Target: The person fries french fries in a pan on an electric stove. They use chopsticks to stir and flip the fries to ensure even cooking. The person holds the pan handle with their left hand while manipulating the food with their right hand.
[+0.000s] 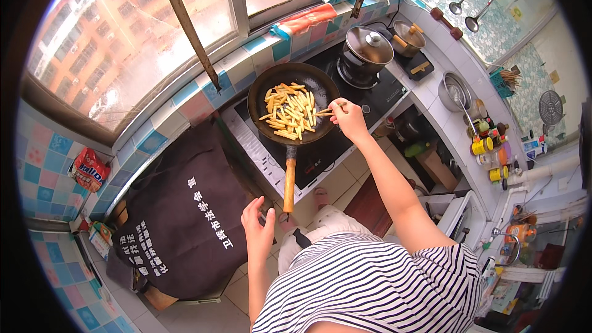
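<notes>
Cut potato strips (pixel 292 108) lie heaped in a dark wok (pixel 326 82) on the left side of a black glass gas hob (pixel 386 97). My right hand (pixel 348 117) grips a pair of wooden chopsticks (pixel 324 112) at the wok's right side, their tips at the edge of the strips. The wok's wooden handle (pixel 290 178) points toward my body. Just left of that handle, my left hand (pixel 257 222) is raised with its fingers apart, touching nothing that I can see.
A lidded pot (pixel 369 48) stands on the right burner, with a smaller lidded pot (pixel 408 39) beyond it. Seasoning jars (pixel 482 145) and a metal bowl (pixel 451 88) line the right counter. Dark printed cloth (pixel 185 212) drapes over something at left. A red cloth (pixel 306 18) lies on the sill.
</notes>
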### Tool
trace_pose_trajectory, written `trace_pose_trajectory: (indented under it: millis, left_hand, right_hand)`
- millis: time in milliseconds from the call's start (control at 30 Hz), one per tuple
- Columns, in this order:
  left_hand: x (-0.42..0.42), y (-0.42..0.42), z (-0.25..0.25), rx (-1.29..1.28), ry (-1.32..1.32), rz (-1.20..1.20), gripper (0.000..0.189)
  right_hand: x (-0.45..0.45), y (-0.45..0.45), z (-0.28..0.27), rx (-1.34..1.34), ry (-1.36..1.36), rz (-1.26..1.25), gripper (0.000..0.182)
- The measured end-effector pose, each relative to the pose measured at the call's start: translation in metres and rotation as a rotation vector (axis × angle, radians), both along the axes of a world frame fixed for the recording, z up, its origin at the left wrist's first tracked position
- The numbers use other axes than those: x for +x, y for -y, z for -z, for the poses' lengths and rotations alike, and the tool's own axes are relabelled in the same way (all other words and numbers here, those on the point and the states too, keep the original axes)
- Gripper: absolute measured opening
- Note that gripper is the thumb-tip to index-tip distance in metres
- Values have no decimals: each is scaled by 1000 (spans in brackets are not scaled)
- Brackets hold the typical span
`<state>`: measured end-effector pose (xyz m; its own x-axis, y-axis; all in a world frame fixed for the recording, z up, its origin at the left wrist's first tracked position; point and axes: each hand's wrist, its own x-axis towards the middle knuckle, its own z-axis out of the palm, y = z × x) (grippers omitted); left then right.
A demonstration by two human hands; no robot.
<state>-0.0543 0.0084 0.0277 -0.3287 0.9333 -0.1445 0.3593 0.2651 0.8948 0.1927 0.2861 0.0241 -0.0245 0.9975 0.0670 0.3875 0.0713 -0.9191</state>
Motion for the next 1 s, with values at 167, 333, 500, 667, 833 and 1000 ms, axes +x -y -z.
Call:
trace_pose_trajectory:
  millis: [167,333,500,667,833,1000]
  left_hand:
    - [-1,0,3,11,-37,6,39]
    - [1,-7,-2,10,-43,13,38]
    - [2,-5,-1,9,-37,10,38]
    - [2,-7,1,21,-24,14,38]
    - [1,-4,1,23,-27,2,38]
    - [0,-3,3,4,-44,3,38]
  right_hand:
    - [7,0,-5,-30,-110,47,21]
    - [6,-4,-6,-37,-104,48,20]
    - [0,12,-10,93,48,21,17]
    - [-13,14,-1,87,62,26,19]
    - [-3,10,1,10,48,48,23]
    - [10,4,-4,-92,-150,46,23]
